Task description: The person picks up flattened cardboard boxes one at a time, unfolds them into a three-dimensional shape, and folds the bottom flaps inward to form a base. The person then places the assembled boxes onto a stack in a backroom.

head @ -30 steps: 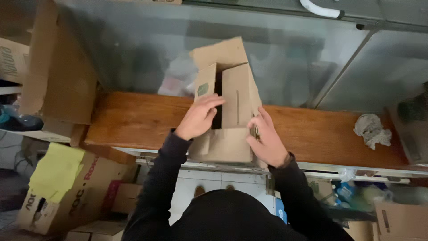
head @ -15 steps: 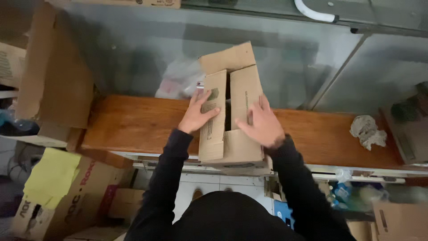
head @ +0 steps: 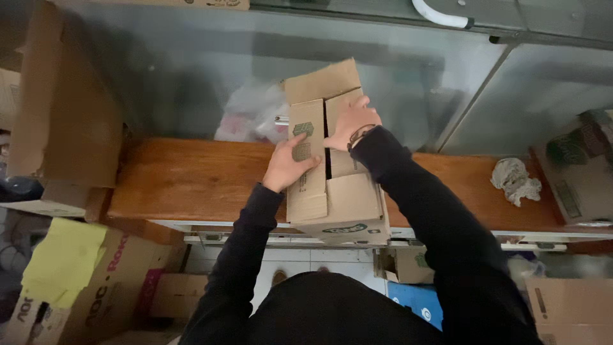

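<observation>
A brown cardboard box (head: 348,204) stands on a wooden counter (head: 191,185), its near side overhanging the front edge. My left hand (head: 288,165) lies flat on the left top flap, pressing it down. My right hand (head: 352,121) rests further back on the right top flap, fingers spread, near the raised rear flap (head: 322,81). A narrow dark gap shows between the two side flaps. Both arms wear black sleeves.
A crumpled white rag (head: 514,180) lies on the counter's right part. Glass panels (head: 191,76) rise behind the counter, with plastic bags (head: 252,118) behind them. Cardboard boxes (head: 70,281) with a yellow cloth sit low left. More cartons stand at right (head: 578,166) and below.
The side flaps have been folded down until nearly shut. My right hand slid forward along the right flap towards the rear flap, while my left hand stayed on the left flap.
</observation>
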